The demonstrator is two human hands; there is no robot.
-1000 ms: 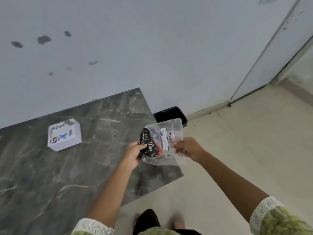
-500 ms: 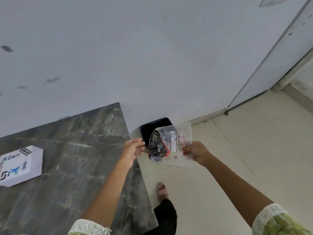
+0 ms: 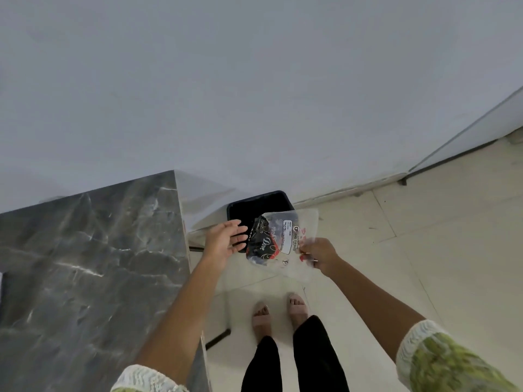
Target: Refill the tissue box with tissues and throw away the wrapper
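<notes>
The clear plastic wrapper (image 3: 278, 241), with a black and red printed panel and a white label, hangs in the air over the near rim of a black bin (image 3: 256, 206). My right hand (image 3: 318, 255) pinches the wrapper's right edge. My left hand (image 3: 226, 240) is beside the wrapper's left side with the fingers spread, off the plastic. The tissue box is out of view.
A dark marble table (image 3: 93, 264) fills the left, its right edge just beside the bin. A white wall (image 3: 254, 94) stands behind. The bin sits on a pale tiled floor (image 3: 410, 250) against the wall. My feet (image 3: 278, 312) are on the floor below the wrapper.
My view swung right and down, so the white box on the table left the frame. My left hand let go of the wrapper. The wrapper moved from above the table to over the bin.
</notes>
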